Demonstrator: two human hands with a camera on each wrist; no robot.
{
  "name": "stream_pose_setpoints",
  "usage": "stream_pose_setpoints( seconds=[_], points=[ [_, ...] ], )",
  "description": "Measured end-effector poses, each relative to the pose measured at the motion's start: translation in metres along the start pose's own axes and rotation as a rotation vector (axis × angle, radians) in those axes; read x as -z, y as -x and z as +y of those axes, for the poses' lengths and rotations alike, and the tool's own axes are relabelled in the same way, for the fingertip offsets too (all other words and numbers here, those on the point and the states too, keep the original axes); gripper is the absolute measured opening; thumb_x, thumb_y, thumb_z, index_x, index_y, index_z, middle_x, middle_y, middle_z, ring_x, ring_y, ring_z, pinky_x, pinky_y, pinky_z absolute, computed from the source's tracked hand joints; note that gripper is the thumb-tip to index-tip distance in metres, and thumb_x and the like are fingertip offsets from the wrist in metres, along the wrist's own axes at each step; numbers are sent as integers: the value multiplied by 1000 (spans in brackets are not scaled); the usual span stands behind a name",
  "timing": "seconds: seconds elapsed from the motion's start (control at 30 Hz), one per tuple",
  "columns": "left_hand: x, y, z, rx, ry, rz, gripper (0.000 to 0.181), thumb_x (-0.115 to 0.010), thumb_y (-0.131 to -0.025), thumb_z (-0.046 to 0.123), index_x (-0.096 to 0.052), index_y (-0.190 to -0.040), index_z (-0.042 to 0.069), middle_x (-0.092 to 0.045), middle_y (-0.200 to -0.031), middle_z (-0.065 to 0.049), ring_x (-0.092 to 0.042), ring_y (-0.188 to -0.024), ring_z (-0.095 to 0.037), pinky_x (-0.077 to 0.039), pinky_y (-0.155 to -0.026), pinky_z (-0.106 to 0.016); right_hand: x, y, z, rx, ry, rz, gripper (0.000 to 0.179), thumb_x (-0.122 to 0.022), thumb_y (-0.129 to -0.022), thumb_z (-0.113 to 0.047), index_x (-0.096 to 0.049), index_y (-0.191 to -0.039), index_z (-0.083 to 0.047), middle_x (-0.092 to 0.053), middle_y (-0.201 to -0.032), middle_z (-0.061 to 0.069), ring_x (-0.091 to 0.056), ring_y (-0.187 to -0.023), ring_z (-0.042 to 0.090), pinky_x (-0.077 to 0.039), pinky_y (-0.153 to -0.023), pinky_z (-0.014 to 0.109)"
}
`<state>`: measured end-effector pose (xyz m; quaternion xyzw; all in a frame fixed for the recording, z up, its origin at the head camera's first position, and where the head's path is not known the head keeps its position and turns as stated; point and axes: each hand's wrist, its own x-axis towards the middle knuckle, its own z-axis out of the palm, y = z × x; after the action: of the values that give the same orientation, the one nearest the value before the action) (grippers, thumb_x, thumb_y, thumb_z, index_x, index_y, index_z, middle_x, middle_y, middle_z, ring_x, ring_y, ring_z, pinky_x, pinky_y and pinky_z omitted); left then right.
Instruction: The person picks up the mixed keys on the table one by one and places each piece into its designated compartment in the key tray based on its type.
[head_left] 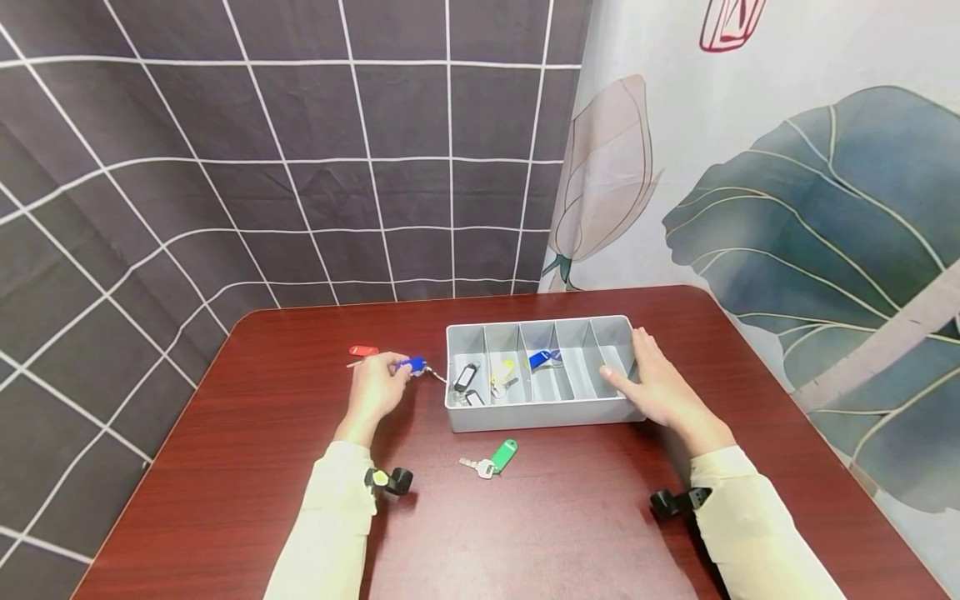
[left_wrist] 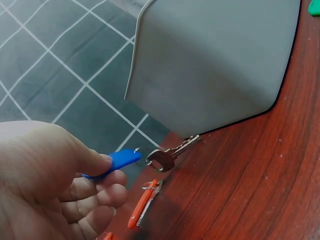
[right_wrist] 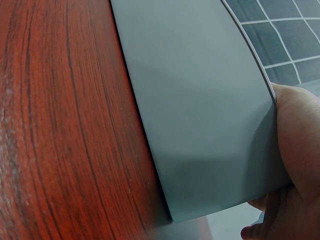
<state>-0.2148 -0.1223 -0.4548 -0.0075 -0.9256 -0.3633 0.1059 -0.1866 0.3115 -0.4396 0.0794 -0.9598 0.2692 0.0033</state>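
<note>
My left hand (head_left: 375, 385) pinches a blue key tag (left_wrist: 122, 160) between thumb and fingers, just left of a grey compartment tray (head_left: 547, 413). From the tag's ring a key (left_wrist: 162, 160) sticks out toward the tray's left end wall. At the tray's other end, my right hand (head_left: 660, 387) grips the wall, thumb over the rim and fingers along the outside. Inside the tray, black key tags (head_left: 465, 377) lie in the leftmost compartment. The compartment beside it holds a yellow key tag (head_left: 504, 372), and the middle one another blue key tag (head_left: 540, 359).
A green key tag (head_left: 505, 456) with its key (head_left: 480, 467) lies on the wooden table (head_left: 570, 508) in front of the tray. Beyond my left hand is a red key tag (head_left: 363, 351). A dark checked curtain (head_left: 300, 192) hangs behind the table.
</note>
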Motion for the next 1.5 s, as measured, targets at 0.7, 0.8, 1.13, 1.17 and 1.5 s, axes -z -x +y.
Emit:
stream_pose_setpoints(
  seconds=[0.7, 0.8, 1.13, 1.17, 1.5],
  points=[
    [3, -1, 3, -20, 123, 88, 21, -65, -90, 19, -72, -107, 8, -72, -82, -11, -67, -66, -18, -49, -60, -30, 0, -1, 0, 15, -3, 9, 101, -52, -90, -59, 1, -152, 0, -3, -157, 27, -6, -143, 43, -12, -110, 61],
    [4, -2, 2, -11, 170, 85, 21, -65, -91, 19, -71, -108, 8, -72, -83, -10, -68, -67, -18, -51, -59, -28, 0, -1, 0, 16, -4, 9, 101, -52, -90, -59, 1, -152, 0, -3, -157, 26, -6, -143, 44, -12, -110, 61],
    [9, -1, 8, 31, 320, 83, 21, -65, -91, 17, -70, -109, 7, -69, -82, -12, -70, -75, -29, -53, -61, -25, -1, -1, 1, 18, -2, 8, 101, -52, -90, -59, 1, -152, 0, -3, -157, 27, -6, -143, 44, -12, -110, 61],
    [9, -1, 9, 36, 337, 81, 21, -65, -91, 17, -70, -109, 8, -70, -83, -13, -71, -76, -30, -54, -61, -26, -1, -1, 1, 17, -1, 8, 101, -52, -90, -59, 1, -152, 1, -4, -157, 27, -6, -143, 44, -12, -110, 61],
    [17, 1, 21, 84, 563, 64, 20, -67, -91, 15, -69, -109, 7, -69, -88, -16, -68, -85, -41, -54, -75, -47, -1, -1, 1, 15, -2, 15, 100, -53, -90, -59, -3, -152, 2, -4, -157, 27, -6, -143, 43, -12, -110, 61]
  ],
)
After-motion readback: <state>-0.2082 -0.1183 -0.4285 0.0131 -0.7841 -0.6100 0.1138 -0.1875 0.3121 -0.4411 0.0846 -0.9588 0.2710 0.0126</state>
